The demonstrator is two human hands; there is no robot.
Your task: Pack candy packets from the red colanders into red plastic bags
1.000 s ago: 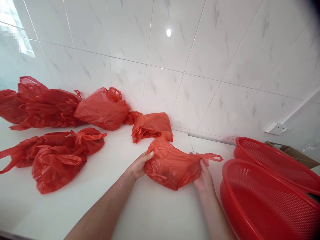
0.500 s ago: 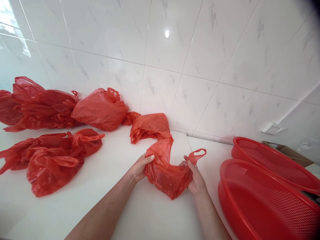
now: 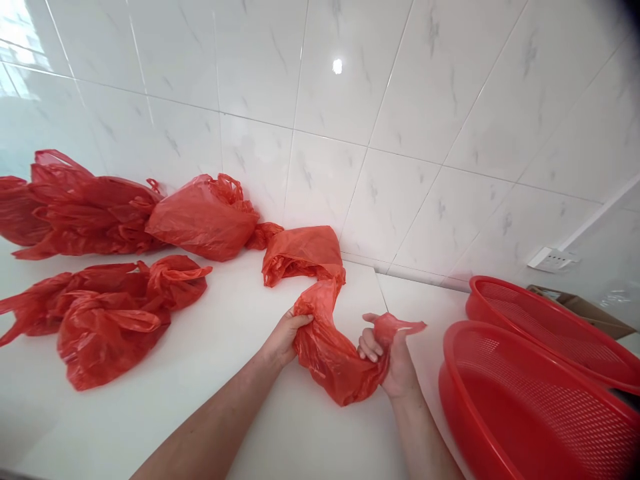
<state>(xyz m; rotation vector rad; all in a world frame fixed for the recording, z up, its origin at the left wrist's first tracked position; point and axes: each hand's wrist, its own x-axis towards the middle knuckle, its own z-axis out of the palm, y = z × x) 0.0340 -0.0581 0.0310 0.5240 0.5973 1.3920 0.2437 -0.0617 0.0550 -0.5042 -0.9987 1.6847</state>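
A thin red plastic bag hangs between my two hands, low over the white tabletop. My left hand pinches its left side, thumb on top. At the other end my right hand is closed around the bag's gathered neck, and a handle loop sticks out above the thumb. The bag's belly sags between the hands; what it contains, if anything, I cannot make out. Just behind, another red bag lies against the wall, and its front edge meets the held one.
To the right stand two red plastic baskets with mesh walls, the rear one near a cardboard box. Several filled red bags line the tiled wall at left, with more tied bags in front. A socket is on the wall.
My right hand has turned and drawn the bag's neck in, with the fingers curling over it. The bag's middle is now narrower and more twisted. My left hand keeps its hold.
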